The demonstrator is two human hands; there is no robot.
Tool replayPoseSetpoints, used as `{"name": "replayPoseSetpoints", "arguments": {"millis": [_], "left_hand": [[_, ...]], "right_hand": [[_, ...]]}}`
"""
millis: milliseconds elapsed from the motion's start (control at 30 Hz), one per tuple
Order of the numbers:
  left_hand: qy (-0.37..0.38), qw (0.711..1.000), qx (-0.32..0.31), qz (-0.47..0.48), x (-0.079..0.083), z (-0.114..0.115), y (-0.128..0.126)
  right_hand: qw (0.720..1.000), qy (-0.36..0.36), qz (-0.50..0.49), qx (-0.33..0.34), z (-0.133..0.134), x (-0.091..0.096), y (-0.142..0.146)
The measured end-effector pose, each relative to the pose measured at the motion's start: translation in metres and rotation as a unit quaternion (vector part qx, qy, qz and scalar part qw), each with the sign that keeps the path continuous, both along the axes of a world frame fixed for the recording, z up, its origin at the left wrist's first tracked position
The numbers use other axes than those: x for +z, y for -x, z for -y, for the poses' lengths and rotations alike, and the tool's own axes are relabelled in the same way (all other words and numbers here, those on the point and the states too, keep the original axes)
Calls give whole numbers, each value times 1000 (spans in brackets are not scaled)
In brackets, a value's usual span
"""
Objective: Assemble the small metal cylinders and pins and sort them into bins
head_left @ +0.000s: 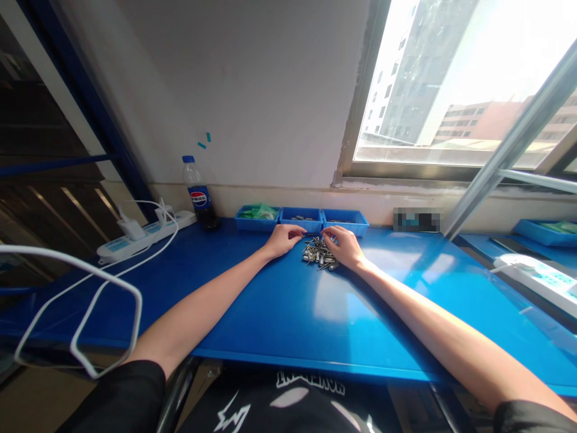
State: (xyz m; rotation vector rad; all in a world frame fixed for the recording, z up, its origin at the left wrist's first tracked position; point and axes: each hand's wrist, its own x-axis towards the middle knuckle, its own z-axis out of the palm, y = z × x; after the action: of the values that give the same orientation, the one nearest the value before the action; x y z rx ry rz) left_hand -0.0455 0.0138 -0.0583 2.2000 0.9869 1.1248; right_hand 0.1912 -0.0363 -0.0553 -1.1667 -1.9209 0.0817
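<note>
Both my arms reach across a blue table (279, 313) to a pile of small metal parts (319, 254) near its far edge. My left hand (283, 239) sits just left of the pile, fingers curled in a pinch. My right hand (342, 243) rests on the pile's right side, fingers also pinched. A thin dark piece seems to span between the two hands' fingertips above the pile; it is too small to name.
Three blue trays (301, 219) line the wall behind the pile; the left one holds green items. A cola bottle (201, 193) and a white power strip (144, 236) with cables stand at the left. Another power strip (541, 278) and tray (545, 231) lie at the right.
</note>
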Motion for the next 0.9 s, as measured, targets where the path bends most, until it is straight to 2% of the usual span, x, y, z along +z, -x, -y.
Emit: {"name": "replayPoseSetpoints", "arguments": {"millis": [133, 233, 400, 633, 700, 767, 833, 900], "left_hand": [[36, 993, -31, 111, 8, 4, -5], [83, 980, -72, 166, 12, 10, -11], [112, 973, -83, 186, 13, 16, -16], [99, 968, -61, 223, 10, 14, -20], [104, 969, -61, 215, 8, 14, -20], [78, 980, -42, 177, 6, 14, -19], [9, 995, -9, 95, 5, 13, -17], [-64, 998, 0, -10, 4, 13, -14]], "right_hand": [[998, 12, -56, 26, -2, 2, 1], [988, 70, -117, 67, -1, 6, 3], [949, 194, -207, 136, 5, 12, 9], [921, 242, -260, 162, 8, 15, 10], [920, 235, -274, 154, 6, 14, 9], [922, 211, -300, 121, 2, 13, 7], [922, 168, -338, 82, -2, 13, 2], [918, 121, -374, 56, -7, 13, -5]]}}
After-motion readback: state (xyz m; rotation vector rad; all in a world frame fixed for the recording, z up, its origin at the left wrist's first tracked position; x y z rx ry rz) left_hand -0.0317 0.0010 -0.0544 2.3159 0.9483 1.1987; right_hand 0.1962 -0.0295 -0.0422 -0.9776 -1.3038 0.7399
